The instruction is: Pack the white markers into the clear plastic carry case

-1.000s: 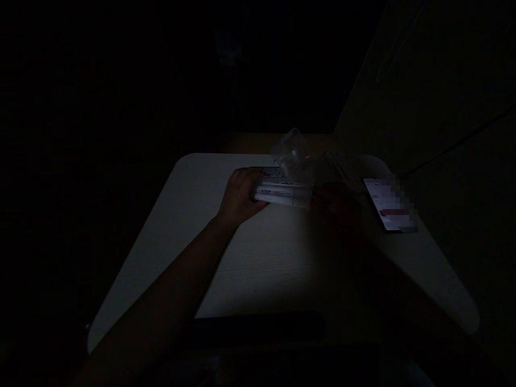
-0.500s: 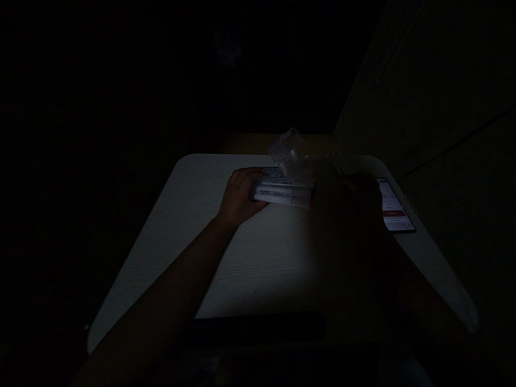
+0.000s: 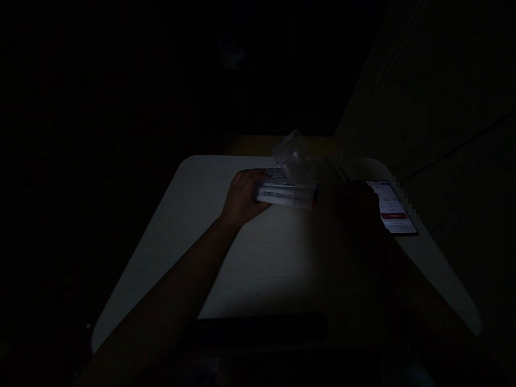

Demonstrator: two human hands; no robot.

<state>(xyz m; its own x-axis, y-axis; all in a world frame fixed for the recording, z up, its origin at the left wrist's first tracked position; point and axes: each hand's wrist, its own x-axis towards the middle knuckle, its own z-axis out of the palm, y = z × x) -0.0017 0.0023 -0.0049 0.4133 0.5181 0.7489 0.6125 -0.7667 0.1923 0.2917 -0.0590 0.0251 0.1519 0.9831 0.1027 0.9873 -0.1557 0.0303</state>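
Note:
My left hand [image 3: 244, 194] is wrapped around the left end of a clear plastic case [image 3: 296, 203], which lies on the small white table. Long whitish pieces with dark print show through its wall, and a bit of red shows at its right end. Behind it rises a crumpled piece of clear plastic [image 3: 295, 153], perhaps its lid or another pack. My right hand [image 3: 360, 201] is a dark shape in shadow right of the case, and its fingers cannot be made out. Just beyond its fingertips are thin pale pieces [image 3: 339, 166]; whether they are held is unclear.
A phone [image 3: 394, 209] with a lit screen lies at the table's right side, partly behind my right hand. The white table [image 3: 181, 231] has rounded corners and a dark slot [image 3: 262, 329] near its front edge. A wall [image 3: 443, 107] stands to the right.
My right hand has shifted slightly, so more of the phone screen shows. My left hand keeps its grip on the case. The whole view has moved a little.

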